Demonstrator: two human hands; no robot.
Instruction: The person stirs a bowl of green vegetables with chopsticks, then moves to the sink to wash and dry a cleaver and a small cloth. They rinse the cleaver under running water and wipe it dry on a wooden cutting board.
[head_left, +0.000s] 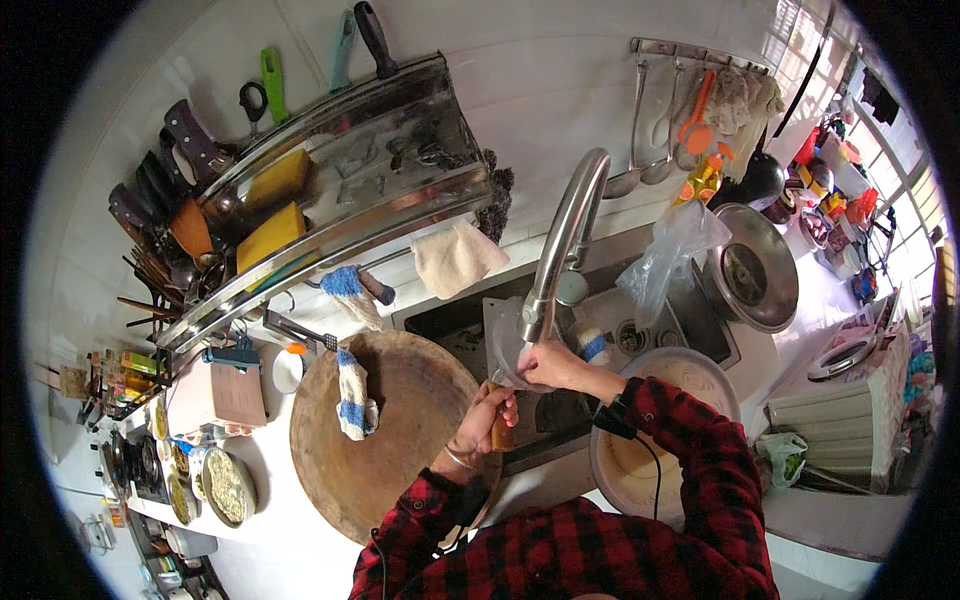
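Observation:
My left hand (480, 426) grips the wooden handle (502, 430) of what looks like a cleaver. The pale, broad blade (501, 322) extends over the sink (448, 319). Just under the spout of the metal faucet (566, 240), my right hand (553, 366) is bent against the blade area; its fingertips are partly hidden, so its hold is unclear. A blue-and-white cloth (592, 346) lies beyond that hand, in the sink. Below my right forearm sits a large basin (602, 480) with cloudy liquid.
A round wooden board (322, 442) bears a knitted blue-and-white cloth (352, 397). Above it, a metal rack (330, 247) holds knives and sponges. A plastic bag (664, 251) and a steel bowl (784, 296) stand right of the faucet. Bowls of food (229, 487) sit far left.

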